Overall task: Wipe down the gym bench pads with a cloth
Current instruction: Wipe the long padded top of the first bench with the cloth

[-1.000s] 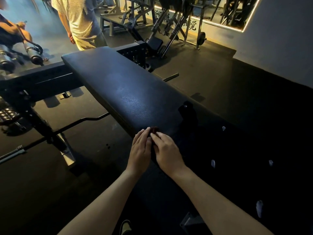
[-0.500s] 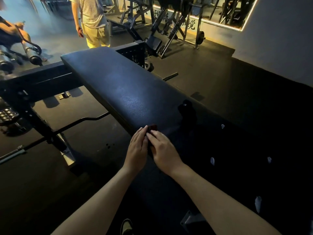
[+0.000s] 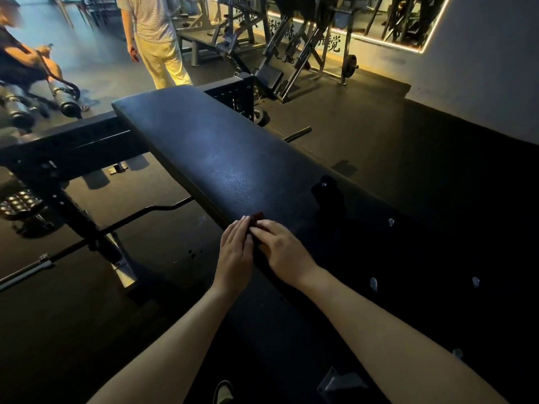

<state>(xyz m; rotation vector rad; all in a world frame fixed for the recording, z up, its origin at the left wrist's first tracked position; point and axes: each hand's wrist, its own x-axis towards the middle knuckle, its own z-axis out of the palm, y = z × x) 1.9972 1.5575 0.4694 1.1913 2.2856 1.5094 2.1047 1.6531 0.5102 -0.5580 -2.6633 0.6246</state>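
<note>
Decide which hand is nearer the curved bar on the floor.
Left. The left hand rests at the bench pad edge facing the curved bar; the right hand lies beside it, farther onto the pad.

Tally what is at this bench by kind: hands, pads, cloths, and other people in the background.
Bare hands: 2, left hand and right hand
Long black padded bench pad: 1
Small dark red cloth: 1
Background people: 2, person standing in a striped shirt and person at the left edge
Total: 6
</note>
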